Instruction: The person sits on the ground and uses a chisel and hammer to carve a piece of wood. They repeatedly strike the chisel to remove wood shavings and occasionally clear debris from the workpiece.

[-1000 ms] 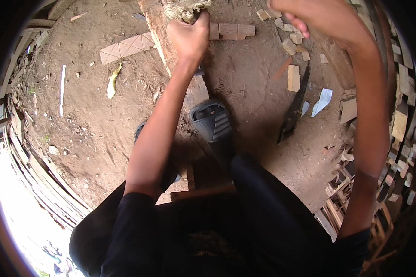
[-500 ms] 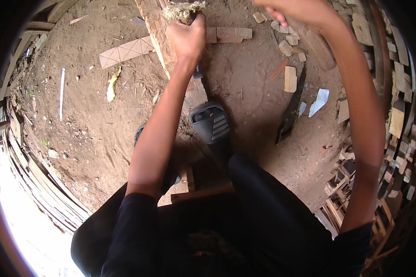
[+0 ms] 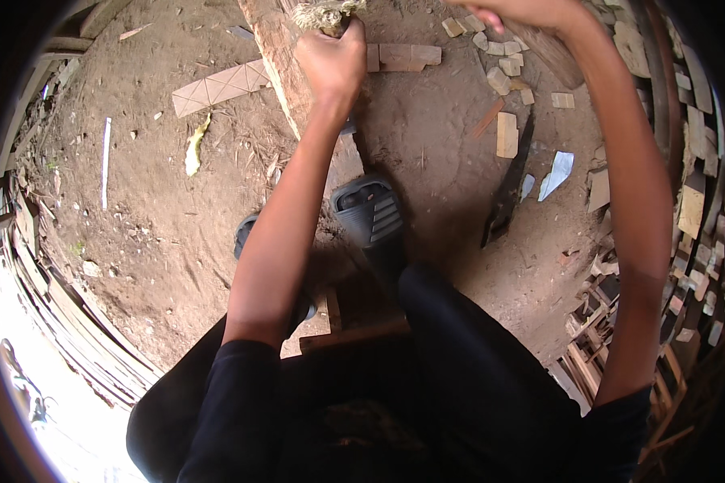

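Observation:
My left hand (image 3: 333, 60) is closed in a fist around a chisel (image 3: 327, 14) with a frayed, splayed handle top. Its blade is hidden beneath the fist. Below the hand a rough wooden beam (image 3: 270, 40) runs from the top edge toward my feet. At the upper right, my right hand (image 3: 532, 11) is partly cut off by the frame edge. A thick wooden mallet (image 3: 549, 58) shows under its wrist, and the fingers appear curled around the part out of sight. A small dark thing (image 3: 348, 126) lies on the beam beside my left wrist.
A curved board (image 3: 217, 87) with crossed lines lies across under the beam. My sandalled foot (image 3: 368, 211) is at the beam's near end. Right of it are a long dark strip (image 3: 509, 189), a wood block (image 3: 507, 135) and a pale scrap (image 3: 557, 175). Stacked wood (image 3: 691, 213) lines the right.
The mallet has swung upward with my right hand, uncovering a small block on the ground. My left hand and the chisel have shifted slightly right in view, still gripped.

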A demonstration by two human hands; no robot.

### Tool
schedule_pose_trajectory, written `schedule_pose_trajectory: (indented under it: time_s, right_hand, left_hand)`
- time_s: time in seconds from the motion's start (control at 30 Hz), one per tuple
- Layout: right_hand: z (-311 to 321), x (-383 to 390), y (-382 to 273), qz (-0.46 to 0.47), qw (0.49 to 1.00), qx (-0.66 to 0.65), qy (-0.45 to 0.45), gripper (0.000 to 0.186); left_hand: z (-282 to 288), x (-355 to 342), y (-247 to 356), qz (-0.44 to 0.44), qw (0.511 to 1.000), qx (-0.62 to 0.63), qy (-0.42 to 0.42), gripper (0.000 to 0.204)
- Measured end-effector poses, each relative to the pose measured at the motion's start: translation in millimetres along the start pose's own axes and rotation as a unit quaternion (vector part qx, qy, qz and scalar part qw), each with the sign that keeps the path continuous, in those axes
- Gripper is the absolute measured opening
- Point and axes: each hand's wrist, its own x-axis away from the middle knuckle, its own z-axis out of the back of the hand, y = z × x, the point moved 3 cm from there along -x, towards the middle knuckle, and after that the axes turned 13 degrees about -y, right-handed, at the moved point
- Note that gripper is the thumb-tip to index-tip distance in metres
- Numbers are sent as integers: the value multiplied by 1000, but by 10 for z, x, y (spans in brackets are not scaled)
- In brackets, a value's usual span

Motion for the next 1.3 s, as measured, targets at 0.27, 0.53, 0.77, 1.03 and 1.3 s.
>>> schedule_pose_trajectory:
  time_s: [0.27, 0.53, 0.77, 1.03, 1.3]
  right_hand:
    - [-155, -187, 237, -8, 997, -34, -73, 33]
    - [62, -105, 324, -9, 997, -61, 37, 34]
    - [-108, -237, 187, -29, 995, 41, -89, 33]
    - [40, -216, 329, -7, 999, -37, 36, 28]
    - [-94, -222, 236, -62, 990, 45, -118, 27]
  left_hand:
    - [-43, -34, -21, -9, 1000, -3, 3, 39]
    - [-170, 14, 63, 0, 1000, 14, -27, 37]
    - [-31, -6, -5, 3, 1000, -28, 2, 37]
    - [-178, 14, 61, -18, 999, -32, 12, 36]
    - [-81, -24, -105, 1, 999, -24, 21, 36]
